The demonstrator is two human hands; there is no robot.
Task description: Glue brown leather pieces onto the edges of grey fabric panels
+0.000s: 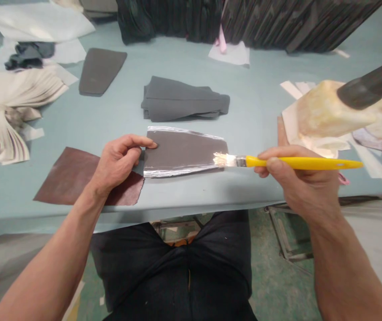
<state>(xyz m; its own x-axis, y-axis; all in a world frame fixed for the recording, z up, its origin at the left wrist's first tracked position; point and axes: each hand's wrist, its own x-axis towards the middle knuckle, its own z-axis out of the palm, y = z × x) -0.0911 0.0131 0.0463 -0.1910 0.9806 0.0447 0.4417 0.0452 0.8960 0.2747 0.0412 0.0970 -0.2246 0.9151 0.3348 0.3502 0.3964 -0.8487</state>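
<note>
A dark grey panel [184, 149], wider at its left end, lies flat on the table with white, wet-looking strips along its upper and lower long edges. The index finger of my left hand [120, 158] stretches onto the panel's left end and presses it; the other fingers are curled, with nothing seen between them. My right hand [298, 178] is closed around the yellow handle of a paintbrush [288, 162]. The brush's whitish, coated bristles touch the lower right corner of the panel. A brown leather-like piece [68, 176] lies partly under my left wrist.
Behind the panel lies a stack of folded grey pieces [184, 100]. Another grey panel [100, 71] is at upper left, near piled pale strips [17, 93]. A stained yellowish container [328, 109] with a dark handle stands at right. Dark stacked material [244, 22] lines the back.
</note>
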